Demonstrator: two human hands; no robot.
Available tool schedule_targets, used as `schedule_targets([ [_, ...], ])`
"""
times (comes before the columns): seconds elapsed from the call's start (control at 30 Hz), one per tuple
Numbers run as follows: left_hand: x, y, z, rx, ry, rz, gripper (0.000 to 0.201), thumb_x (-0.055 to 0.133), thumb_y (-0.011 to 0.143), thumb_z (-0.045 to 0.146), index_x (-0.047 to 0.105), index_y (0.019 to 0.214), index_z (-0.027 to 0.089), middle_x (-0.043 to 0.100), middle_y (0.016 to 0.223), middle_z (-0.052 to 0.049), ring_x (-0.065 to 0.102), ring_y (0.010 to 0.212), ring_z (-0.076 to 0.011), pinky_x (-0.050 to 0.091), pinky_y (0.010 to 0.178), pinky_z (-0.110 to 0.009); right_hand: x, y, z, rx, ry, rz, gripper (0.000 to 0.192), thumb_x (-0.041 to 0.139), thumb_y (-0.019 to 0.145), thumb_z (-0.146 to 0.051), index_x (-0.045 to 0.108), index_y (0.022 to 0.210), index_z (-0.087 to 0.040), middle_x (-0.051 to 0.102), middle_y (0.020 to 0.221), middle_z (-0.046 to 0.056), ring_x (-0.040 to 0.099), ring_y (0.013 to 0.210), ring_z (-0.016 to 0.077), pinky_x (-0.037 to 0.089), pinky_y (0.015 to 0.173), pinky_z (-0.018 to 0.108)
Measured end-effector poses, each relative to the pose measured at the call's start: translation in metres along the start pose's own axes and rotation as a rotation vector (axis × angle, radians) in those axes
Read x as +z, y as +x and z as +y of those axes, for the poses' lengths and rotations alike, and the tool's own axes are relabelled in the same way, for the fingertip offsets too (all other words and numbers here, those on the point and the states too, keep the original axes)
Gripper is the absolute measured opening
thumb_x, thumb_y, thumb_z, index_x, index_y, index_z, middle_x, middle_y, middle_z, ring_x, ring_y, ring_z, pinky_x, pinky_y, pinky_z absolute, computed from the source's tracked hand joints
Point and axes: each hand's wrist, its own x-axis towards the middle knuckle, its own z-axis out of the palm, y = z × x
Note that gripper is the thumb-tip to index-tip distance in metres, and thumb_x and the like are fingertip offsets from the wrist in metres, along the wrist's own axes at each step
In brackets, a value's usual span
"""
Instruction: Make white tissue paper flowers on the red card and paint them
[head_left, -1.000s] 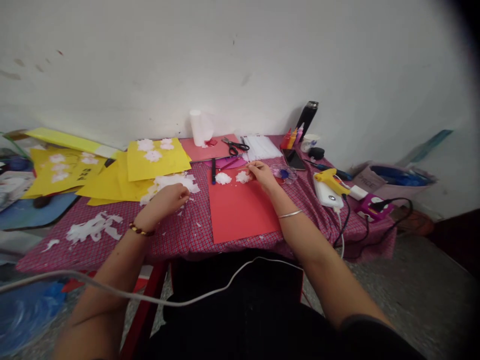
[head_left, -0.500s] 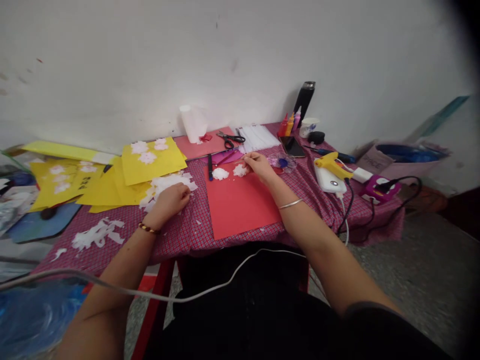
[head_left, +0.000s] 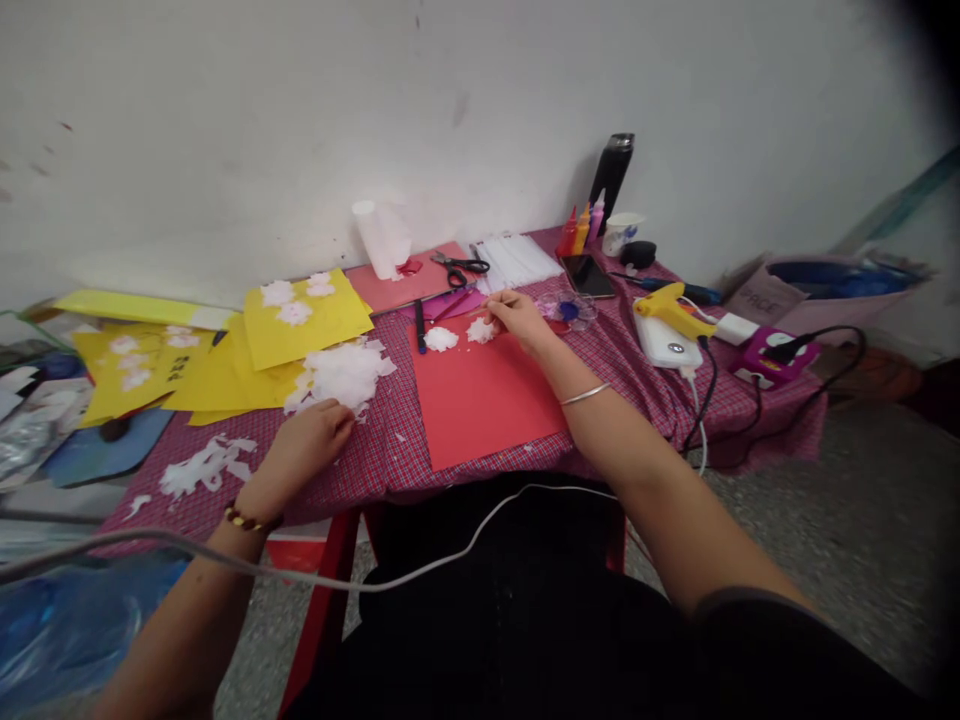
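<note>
A red sheet of paper [head_left: 487, 400] lies before me with two small piles of white scraps at its top, a left pile [head_left: 441, 340] and a right pile [head_left: 478, 330]. My right hand [head_left: 519, 320] is at the right pile, thumb and finger pinched just over its edge; whatever is between them is too small to make out. My left hand [head_left: 319, 435] is curled closed at the near edge of a heap of white paper pieces [head_left: 341, 372]; its fingers hide anything inside. A dark pen-like tool [head_left: 420, 325] lies beside the left pile.
Yellow sheets [head_left: 300, 320] with pale blossoms lie at left, near white scraps [head_left: 206, 465]. Scissors [head_left: 459, 268], a phone [head_left: 587, 277], paint bottles [head_left: 577, 232] and a black flask [head_left: 613, 180] stand or lie behind. At right are a yellow glue gun [head_left: 673, 310] and cables. A white cable [head_left: 480, 545] crosses my front.
My left hand has drawn back toward me and left, off the white paper heap to its near edge. My right hand stays pinched at the right pile. The view has shifted slightly.
</note>
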Motion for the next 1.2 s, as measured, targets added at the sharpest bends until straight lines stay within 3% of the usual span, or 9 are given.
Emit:
schedule_targets([
  [0.17,0.000,0.001,0.007,0.023,-0.028,-0.016,0.029,0.039,0.094,0.032,0.064,0.086,0.020,0.064,0.085,-0.009,0.062,0.079,-0.0237,0.040,0.069,-0.032,0.000,0.000,0.001,-0.008,0.006,-0.005,0.016,0.062,0.085,-0.017,0.055,0.071,-0.017,0.060,0.054,-0.005,0.048,0.036,0.0048,0.042,0.041,0.016],
  [0.4,-0.003,0.010,0.018,-0.008,0.140,-0.084,0.032,0.033,0.095,0.027,0.060,0.079,0.019,0.063,0.085,-0.009,0.062,0.078,-0.0221,0.038,0.065,-0.032,0.000,0.001,0.001,-0.003,0.021,0.000,0.015,0.056,0.087,-0.010,0.056,0.073,-0.016,0.059,0.052,-0.006,0.047,0.035,0.0037,0.040,0.039,0.014],
  [0.5,-0.004,0.013,0.017,-0.039,0.137,-0.057,0.028,0.036,0.093,0.027,0.057,0.077,0.019,0.064,0.084,-0.009,0.061,0.076,-0.0219,0.037,0.063,-0.031,0.000,0.000,0.000,0.003,0.019,0.000,0.017,0.053,0.088,-0.008,0.056,0.073,-0.016,0.059,0.051,-0.006,0.047,0.034,0.0042,0.040,0.039,0.014],
  [0.63,-0.010,0.009,0.015,-0.102,-0.057,0.036,0.016,0.044,0.087,0.027,0.056,0.078,0.020,0.064,0.080,-0.006,0.060,0.072,-0.0199,0.038,0.063,-0.030,0.001,0.000,0.000,0.010,0.010,0.001,0.015,0.054,0.088,-0.010,0.055,0.073,-0.016,0.059,0.052,-0.006,0.047,0.035,0.0048,0.040,0.039,0.015],
  [0.77,-0.015,0.000,0.029,-0.011,-0.274,0.035,0.014,0.047,0.085,0.026,0.057,0.078,0.019,0.064,0.077,-0.004,0.061,0.071,-0.0182,0.042,0.066,-0.029,0.002,0.000,0.000,0.014,0.001,-0.002,0.018,0.049,0.089,-0.007,0.055,0.074,-0.016,0.059,0.051,-0.006,0.046,0.035,0.0057,0.041,0.040,0.016],
  [0.87,-0.015,-0.003,0.045,0.080,-0.302,-0.017,0.017,0.046,0.086,0.024,0.059,0.078,0.018,0.064,0.079,-0.004,0.061,0.073,-0.0183,0.042,0.067,-0.029,0.002,0.001,0.000,0.016,0.001,-0.003,0.019,0.048,0.089,-0.006,0.055,0.074,-0.016,0.058,0.051,-0.006,0.045,0.034,0.0058,0.042,0.041,0.017],
  [1.0,-0.012,0.000,0.059,0.162,-0.210,-0.025,0.023,0.042,0.092,0.025,0.060,0.079,0.018,0.063,0.081,-0.005,0.061,0.076,-0.0198,0.043,0.069,-0.030,0.002,0.000,-0.001,0.018,-0.005,-0.007,0.018,0.048,0.089,-0.007,0.056,0.075,-0.015,0.058,0.052,-0.006,0.046,0.034,0.0053,0.042,0.041,0.016],
  [1.2,-0.009,0.004,0.063,0.174,-0.008,-0.008,0.025,0.040,0.094,0.021,0.060,0.078,0.018,0.061,0.080,-0.007,0.061,0.077,-0.0219,0.045,0.069,-0.032,0.002,0.003,0.001,0.002,-0.001,-0.017,0.021,0.048,0.089,-0.004,0.055,0.072,-0.015,0.057,0.050,-0.006,0.046,0.033,0.0058,0.040,0.038,0.016],
])
